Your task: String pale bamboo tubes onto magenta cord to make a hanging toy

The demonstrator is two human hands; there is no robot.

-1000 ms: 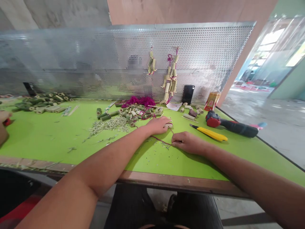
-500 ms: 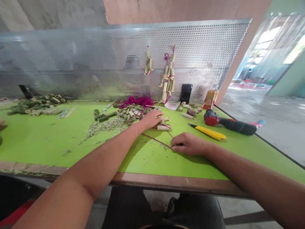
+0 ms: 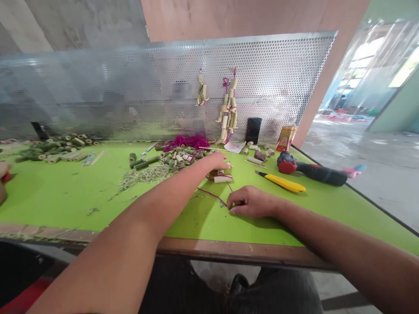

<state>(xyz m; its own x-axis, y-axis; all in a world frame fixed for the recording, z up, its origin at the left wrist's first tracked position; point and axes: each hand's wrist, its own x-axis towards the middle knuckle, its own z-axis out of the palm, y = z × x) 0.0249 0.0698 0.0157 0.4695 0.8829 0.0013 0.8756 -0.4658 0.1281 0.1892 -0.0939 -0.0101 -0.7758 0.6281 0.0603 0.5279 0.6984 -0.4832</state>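
Note:
My right hand (image 3: pixel 250 201) is pinched on a magenta string (image 3: pixel 212 195) low over the green table. Further back, my left hand (image 3: pixel 218 161) curls over small cut bamboo pieces; its fingertips are partly hidden, and what they grip cannot be made out. Just below it lies a pale bamboo tube (image 3: pixel 223 179) with magenta string looped around it. To the left of my left hand is a pile of short bamboo tubes (image 3: pixel 178 158), with a tangle of magenta string (image 3: pixel 188 141) behind.
A yellow cutter (image 3: pixel 284 182), a red-black power tool (image 3: pixel 310 171), a bottle (image 3: pixel 286 136) and a phone (image 3: pixel 253 130) are on the right. Bamboo figures (image 3: pixel 227 109) hang on the perforated metal panel (image 3: pixel 137 91). Another person's hand (image 3: pixel 4 176) shows at far left, near more bamboo (image 3: pixel 59 148).
My left hand has moved slightly right over the bamboo pieces. My right hand sits slightly further left and lower, still on the string. The whole view has shifted a little.

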